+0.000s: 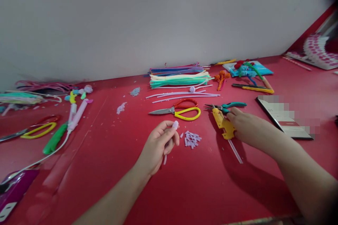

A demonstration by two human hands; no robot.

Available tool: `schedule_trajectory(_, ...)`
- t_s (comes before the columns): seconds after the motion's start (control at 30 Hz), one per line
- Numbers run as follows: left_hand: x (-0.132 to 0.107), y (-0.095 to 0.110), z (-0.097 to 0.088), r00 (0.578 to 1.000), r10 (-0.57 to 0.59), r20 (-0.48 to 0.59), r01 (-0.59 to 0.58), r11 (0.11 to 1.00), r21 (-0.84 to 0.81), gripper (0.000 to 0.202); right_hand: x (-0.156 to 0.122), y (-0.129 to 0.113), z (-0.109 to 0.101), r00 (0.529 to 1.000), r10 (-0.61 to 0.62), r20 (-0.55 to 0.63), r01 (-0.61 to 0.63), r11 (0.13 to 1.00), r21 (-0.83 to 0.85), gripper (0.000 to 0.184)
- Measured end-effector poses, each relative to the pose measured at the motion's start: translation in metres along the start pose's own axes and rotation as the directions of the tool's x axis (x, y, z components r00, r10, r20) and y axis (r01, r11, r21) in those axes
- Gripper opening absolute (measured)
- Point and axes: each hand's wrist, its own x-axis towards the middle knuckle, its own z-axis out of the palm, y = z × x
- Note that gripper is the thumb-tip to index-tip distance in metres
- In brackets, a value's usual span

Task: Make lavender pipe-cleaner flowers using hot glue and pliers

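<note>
My left hand (pixel 158 144) rests on the red table (pixel 185 190), its thumb and fingers pinched on a small pale lilac pipe-cleaner piece (pixel 175 124) with a thin stem below. Just right of it lies a little heap of short lilac pieces (pixel 192 139). My right hand (pixel 246 126) lies over the back of a yellow glue gun (pixel 223 123), fingers curled on it, a clear glue stick (pixel 235 151) trailing from its rear. Red-and-yellow scissors (pixel 179 111) and teal-handled pliers (pixel 227 106) lie just beyond.
Bundled pipe cleaners (pixel 179 76) lie at the wall, loose lilac ones (pixel 185 95) in front. An orange twist (pixel 221 77) and a pipe-cleaner flower on blue card (pixel 249 68) sit right. A booklet (pixel 283 117) lies far right. More scissors (pixel 37 130), a green tool (pixel 55 140) and a white-corded tool (pixel 77 114) lie left.
</note>
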Motion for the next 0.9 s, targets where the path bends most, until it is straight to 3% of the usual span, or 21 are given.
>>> schedule_trajectory(0.13, -0.001, -0.001, 0.003, 0.999, 0.004, -0.033, -0.003, 1.0, 0.028, 0.015, 0.006, -0.009, -0.027, 0.999, 0.013, 0.041, -0.017, 0.995, 0.097, 0.03)
schedule_trajectory(0.23, -0.001, -0.001, 0.004, 1.0, -0.024, -0.006, 0.024, 0.999, -0.041, 0.017, 0.012, -0.035, -0.041, 0.999, 0.031, 0.019, -0.036, 0.904, 0.425, 0.022)
schedule_trajectory(0.3, -0.002, -0.001, 0.003, 0.995, -0.082, 0.059, 0.089, 0.989, -0.115, 0.02, 0.016, -0.056, -0.038, 0.999, 0.033, -0.017, -0.013, 0.73, 0.683, 0.023)
schedule_trajectory(0.37, -0.002, -0.001, 0.003, 0.977, -0.16, 0.142, 0.184, 0.967, -0.178, 0.02, 0.018, -0.073, -0.026, 0.994, 0.072, 0.083, -0.109, 0.532, 0.84, 0.028)
schedule_trajectory(0.47, -0.004, -0.002, 0.003, 0.934, -0.262, 0.244, 0.316, 0.923, -0.217, 0.021, 0.016, -0.087, -0.008, 0.965, 0.059, 0.254, -0.26, 0.298, 0.918, 0.029)
schedule_trajectory(0.53, -0.004, -0.004, 0.005, 0.904, -0.309, 0.295, 0.379, 0.898, -0.221, 0.023, 0.013, -0.089, -0.002, 0.952, 0.049, 0.303, -0.306, 0.194, 0.932, 0.029)
schedule_trajectory(0.6, -0.004, -0.006, 0.006, 0.881, -0.339, 0.329, 0.422, 0.879, -0.222, 0.025, 0.01, -0.088, -0.001, 0.954, 0.045, 0.297, -0.3, 0.161, 0.94, 0.027)
schedule_trajectory(0.73, -0.006, -0.01, 0.009, 0.866, -0.357, 0.35, 0.445, 0.869, -0.216, 0.025, 0.008, -0.087, -0.002, 0.957, 0.044, 0.288, -0.291, 0.184, 0.939, 0.026)
schedule_trajectory(0.9, -0.008, -0.012, 0.015, 0.924, -0.296, 0.244, 0.326, 0.94, -0.096, 0.026, 0.006, -0.088, -0.001, 0.959, 0.055, 0.277, -0.282, 0.199, 0.938, 0.025)
